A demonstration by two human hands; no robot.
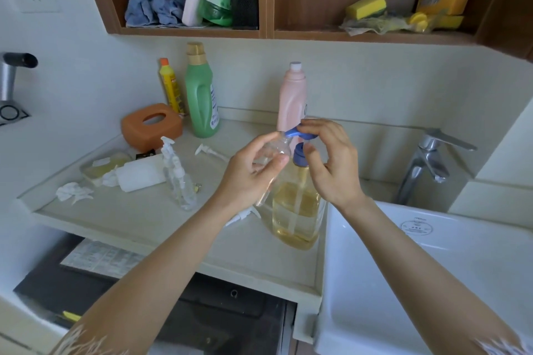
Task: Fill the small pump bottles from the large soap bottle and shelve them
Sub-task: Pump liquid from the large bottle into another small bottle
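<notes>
So from the head view, your left hand [253, 173] is curled round a small clear bottle [272, 157], tilted so its open neck meets the blue spout [292, 133] of the large soap bottle [297, 210]. That tilt looks deliberate, so whatever comes out goes straight into the neck. Your right hand [328, 158] sits over the pump head, fingertips pinching and pressing down on it, I'd say to dispense. The big bottle stands on the bench [138, 219] right by the sink [432, 268], about half full of amber soap. Two more small pump bottles [178, 179] wait further left on the bench, and a loose white pump [210, 151] lies behind them. The shelf [187, 30] above is already crowded. Hard to tell how much soap is in the small bottle, since your fingers cover most of it, and something white under your left wrist is mostly hidden
</notes>
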